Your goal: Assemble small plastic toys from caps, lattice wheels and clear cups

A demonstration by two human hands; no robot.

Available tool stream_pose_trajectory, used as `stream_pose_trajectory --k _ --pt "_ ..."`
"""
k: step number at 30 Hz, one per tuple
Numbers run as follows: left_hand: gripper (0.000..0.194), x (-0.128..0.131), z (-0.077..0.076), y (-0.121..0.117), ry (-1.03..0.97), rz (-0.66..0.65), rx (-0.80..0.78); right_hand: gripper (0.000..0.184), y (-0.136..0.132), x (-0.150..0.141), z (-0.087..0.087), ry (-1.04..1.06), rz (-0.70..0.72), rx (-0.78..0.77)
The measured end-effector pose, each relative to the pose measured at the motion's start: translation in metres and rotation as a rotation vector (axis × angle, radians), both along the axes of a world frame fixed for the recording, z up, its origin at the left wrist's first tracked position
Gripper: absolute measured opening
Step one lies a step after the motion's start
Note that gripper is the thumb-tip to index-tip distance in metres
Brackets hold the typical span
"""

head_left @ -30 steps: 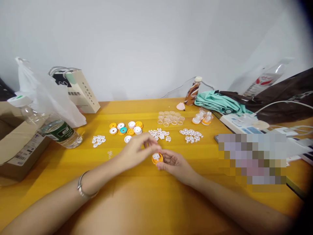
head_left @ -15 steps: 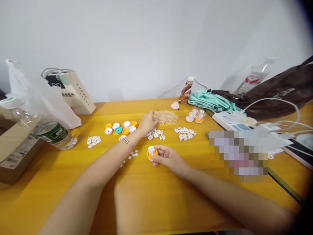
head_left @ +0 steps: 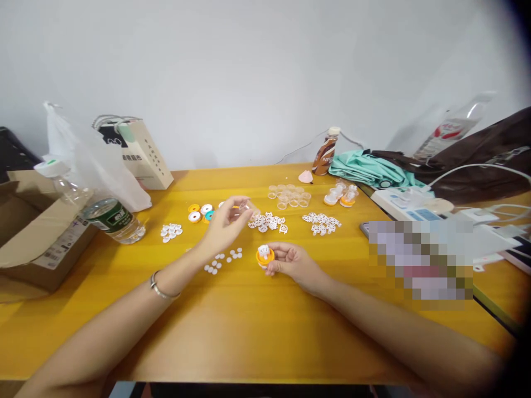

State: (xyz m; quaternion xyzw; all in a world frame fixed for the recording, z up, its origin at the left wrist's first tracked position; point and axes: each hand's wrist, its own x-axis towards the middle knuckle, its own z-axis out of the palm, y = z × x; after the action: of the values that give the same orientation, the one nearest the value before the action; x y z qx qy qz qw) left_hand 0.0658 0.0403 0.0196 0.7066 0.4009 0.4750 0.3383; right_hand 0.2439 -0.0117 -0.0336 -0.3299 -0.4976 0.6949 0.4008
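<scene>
Between the thumb and fingers of my left hand [head_left: 228,224] is a small clear plastic cup [head_left: 250,212], raised above the table. My right hand [head_left: 292,265] grips an orange-and-white round cap [head_left: 264,257] with a white piece standing upright in its middle. Behind my left hand lie orange, white and teal round caps [head_left: 194,217], partly hidden by it. White openwork pieces [head_left: 265,222] are spread just beyond the hands, and a second group of openwork pieces [head_left: 321,222] lies to their right. Several clear cups [head_left: 288,196] stand farther back.
Small white discs [head_left: 213,266] and larger white discs [head_left: 171,232] lie on the left. Orange-based pieces with clear tops [head_left: 341,194] stand at right. A water bottle [head_left: 110,216], cardboard box [head_left: 53,243], drink bottle [head_left: 326,152], power strip [head_left: 398,204] and phone edge [head_left: 365,228] border the space.
My left hand has come back from the clear cups, moving left and nearer with one cup in its fingers. My right hand still holds the orange-and-white cap. The view has shifted slightly.
</scene>
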Motion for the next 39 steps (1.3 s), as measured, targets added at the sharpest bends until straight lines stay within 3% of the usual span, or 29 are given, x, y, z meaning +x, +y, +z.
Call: stream_pose_trajectory --k 6,9,13,16,26,33,39 --pt "0.012 -0.020 -0.007 -0.056 -0.205 -0.011 -0.079 0.031 -0.004 -0.006 0.002 -0.044 0.025 0.024" --pt "0.008 -0.023 -0.012 -0.067 -0.109 -0.014 -0.098 0.031 -0.008 -0.011 0.002 -0.042 0.011 0.039" --pt "0.024 -0.022 -0.016 -0.070 0.150 -0.047 -0.053 0.029 -0.011 -0.015 0.003 -0.050 0.020 0.050" --pt "0.023 -0.019 -0.019 -0.068 0.199 -0.074 -0.057 0.028 -0.011 -0.015 0.004 -0.053 0.029 0.054" --pt "0.023 -0.012 -0.027 -0.065 0.109 -0.057 -0.101 0.026 -0.012 -0.015 0.005 -0.075 0.028 0.047" --pt "0.022 -0.004 -0.041 -0.068 0.007 0.012 -0.134 0.032 -0.015 -0.021 0.003 -0.108 -0.057 0.036" --pt "0.019 -0.007 -0.032 -0.070 -0.156 -0.048 -0.185 0.033 -0.015 -0.020 0.004 -0.101 -0.067 0.032"
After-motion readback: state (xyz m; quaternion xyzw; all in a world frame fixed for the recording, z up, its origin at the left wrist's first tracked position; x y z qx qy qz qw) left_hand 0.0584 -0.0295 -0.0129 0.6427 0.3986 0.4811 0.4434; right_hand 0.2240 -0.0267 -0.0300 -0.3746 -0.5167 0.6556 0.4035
